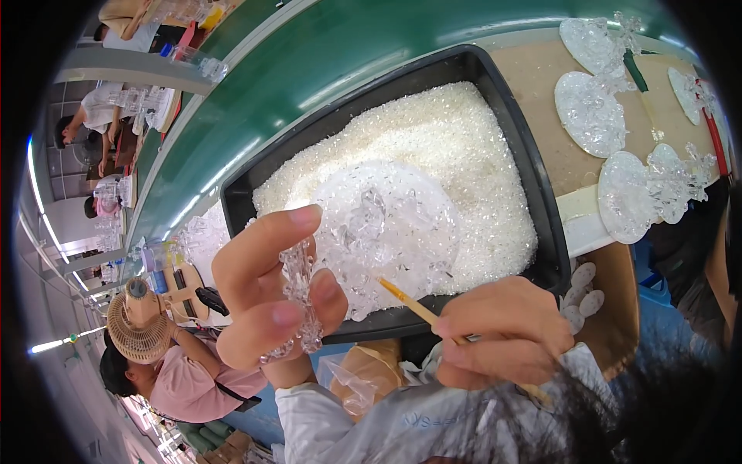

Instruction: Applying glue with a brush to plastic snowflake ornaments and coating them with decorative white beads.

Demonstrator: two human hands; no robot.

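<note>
My left hand (267, 290) pinches a clear crystal ornament (379, 232): a round disc crusted with small clear crystals, on a beaded stem that runs down between my fingers. My right hand (506, 332) holds a thin yellow-orange stick (410, 303) like a pen, its tip touching the lower edge of the disc. Both hands hover over a black tray (533, 174) heaped with tiny clear crystal grains (456, 147).
Several finished crystal discs (591, 112) lie on a tan board (541, 85) at the right, with a green tool (635, 71) and a red tool (715, 139). A green belt (325, 54) runs behind the tray. A small fan (139, 325) and other seated people are at the left.
</note>
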